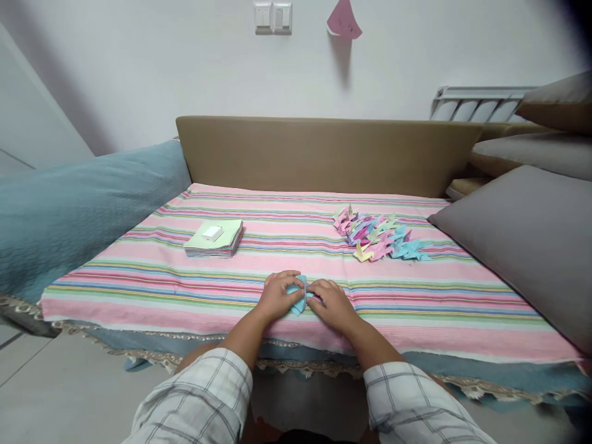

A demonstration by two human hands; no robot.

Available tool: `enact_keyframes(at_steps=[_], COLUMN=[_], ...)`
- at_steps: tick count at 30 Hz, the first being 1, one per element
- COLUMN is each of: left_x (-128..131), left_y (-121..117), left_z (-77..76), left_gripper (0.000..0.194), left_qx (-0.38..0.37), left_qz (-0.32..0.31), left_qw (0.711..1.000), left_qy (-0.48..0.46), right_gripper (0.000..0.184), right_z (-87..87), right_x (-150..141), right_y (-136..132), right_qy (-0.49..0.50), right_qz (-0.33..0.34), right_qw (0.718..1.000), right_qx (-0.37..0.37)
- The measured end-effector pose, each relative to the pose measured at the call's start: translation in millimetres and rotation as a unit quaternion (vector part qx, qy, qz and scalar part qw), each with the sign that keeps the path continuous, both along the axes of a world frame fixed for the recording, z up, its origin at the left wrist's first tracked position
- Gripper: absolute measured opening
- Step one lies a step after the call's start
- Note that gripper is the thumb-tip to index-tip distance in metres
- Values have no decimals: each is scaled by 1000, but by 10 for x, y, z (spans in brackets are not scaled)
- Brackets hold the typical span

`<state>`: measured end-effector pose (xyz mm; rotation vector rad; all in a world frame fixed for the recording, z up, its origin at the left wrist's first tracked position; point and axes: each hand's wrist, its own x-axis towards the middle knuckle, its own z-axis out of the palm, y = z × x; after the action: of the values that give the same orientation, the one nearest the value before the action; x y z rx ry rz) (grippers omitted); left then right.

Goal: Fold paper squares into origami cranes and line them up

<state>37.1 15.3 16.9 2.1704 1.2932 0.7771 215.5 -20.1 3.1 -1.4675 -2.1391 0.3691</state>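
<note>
Your left hand (280, 295) closely pinches the blue paper (300, 303) at the near middle of the striped cloth (287, 234); your right hand (333, 303) pinches its right edge. Align layers squarely before creasing.

Folded paper (300, 306): light blue. Folded paper figures (380, 237): pink, magenta, lilac, pale green, yellow and sky blue. Paper stack (229, 232): pale green on top; the small block (212, 233) on it is white. Striped cloth (287, 231): pink ground, with bands of green, yellow, blue, white and deeper pink. Sleeves (198, 391): white, crossed by a dark check. Armrest (92, 200): dusty blue. Backrest (324, 154): plain tan. Large cushion (527, 240): grey. Wall (152, 68): white. Paper note (343, 21): pink.
</note>
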Motion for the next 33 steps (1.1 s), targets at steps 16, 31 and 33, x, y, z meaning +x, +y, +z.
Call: enact_keyframes(at_steps=[16,31,33], left_x=[-135,-155,-152], left_y=[-56,-21,-17], left_z=[56,18,10], left_gripper=[70,44,45], left_qx=[45,35,40], left_qz=[-95,-85,-82], left_qw=[992,995,995], left_qy=[69,38,35], right_gripper=[25,9,10], right_z=[-9,-28,-32], right_x=[-38,-68,-72], right_y=[-8,-8,-9], right_qy=[-2,39,41], right_qz=[-16,-31,-33], right_qw=[1000,998,998], right_qx=[3,43,43])
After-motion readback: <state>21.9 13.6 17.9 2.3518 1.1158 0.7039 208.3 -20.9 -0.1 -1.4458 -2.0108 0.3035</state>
